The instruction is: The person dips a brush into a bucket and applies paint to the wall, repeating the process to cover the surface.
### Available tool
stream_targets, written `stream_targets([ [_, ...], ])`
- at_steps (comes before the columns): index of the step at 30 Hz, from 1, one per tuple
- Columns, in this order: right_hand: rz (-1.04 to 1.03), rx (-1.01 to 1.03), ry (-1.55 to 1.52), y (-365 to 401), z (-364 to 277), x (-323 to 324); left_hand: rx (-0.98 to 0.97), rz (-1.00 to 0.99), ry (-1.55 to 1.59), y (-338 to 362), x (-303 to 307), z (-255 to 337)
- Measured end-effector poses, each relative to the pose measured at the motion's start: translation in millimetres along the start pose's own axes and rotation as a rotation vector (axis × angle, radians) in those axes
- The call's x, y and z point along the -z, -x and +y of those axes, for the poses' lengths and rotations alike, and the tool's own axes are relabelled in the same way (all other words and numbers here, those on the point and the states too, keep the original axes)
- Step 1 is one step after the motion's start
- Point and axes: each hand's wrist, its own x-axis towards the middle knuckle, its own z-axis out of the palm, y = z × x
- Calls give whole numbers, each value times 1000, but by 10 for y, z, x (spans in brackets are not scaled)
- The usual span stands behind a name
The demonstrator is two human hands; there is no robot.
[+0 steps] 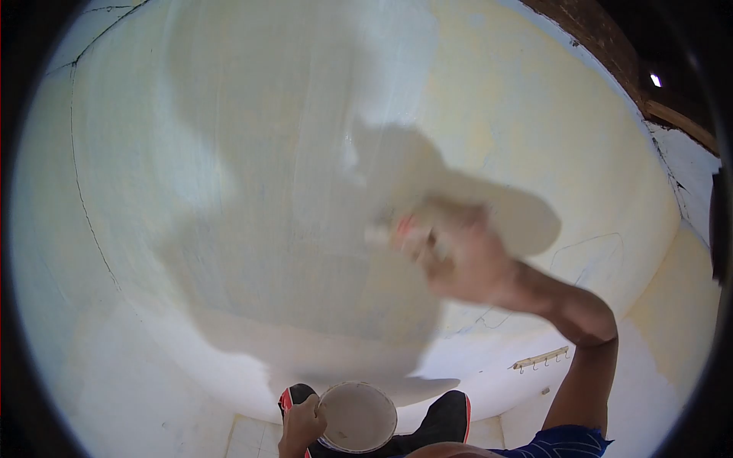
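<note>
My right hand (472, 256) is raised against the wall, blurred by motion, with its fingers wrapped round a paintbrush (405, 227). The pale bristle end points left, and a red patch shows on the brush close to my fingers. Low in the view, my left hand (303, 422) is closed on the rim of a white bucket (359, 395). Inside the bucket is a whitish coating. The wall (321, 206) in front carries vertical whitish streaks on its left and middle, and yellowish patches on its right.
A hook rail (540, 359) is fixed low on the wall at right. Dark wooden beams (603, 46) run along the upper right. Cracks line the left wall edge. My knees flank the bucket above a tiled floor (256, 437). My shadow covers much of the wall.
</note>
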Motion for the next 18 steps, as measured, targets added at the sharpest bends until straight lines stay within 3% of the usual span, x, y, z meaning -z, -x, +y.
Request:
stream_targets([
  [2,149,130,201,-364,53,329,14,-4,0,-19,1,26],
  [4,277,95,228,-740,46,651,3,7,18,-6,9,44],
  [6,427,198,466,-1039,49,980,-2,12,7,-18,-18,-11],
  [8,482,395,397,-1452,93,1256,-6,13,-4,-19,-30,-21],
  [9,479,395,395,-1534,30,1306,4,13,-27,-30,-25,3],
  [11,439,332,676,-1643,-97,1338,12,9,-49,-35,-42,16],
  [12,436,332,676,-1646,-58,1334,17,5,-42,-38,-48,11],
  [17,396,641,1041,-1183,493,931,11,-8,-33,-54,-41,24],
  [18,440,627,921,-1008,549,703,18,-18,-54,-55,-23,46],
])
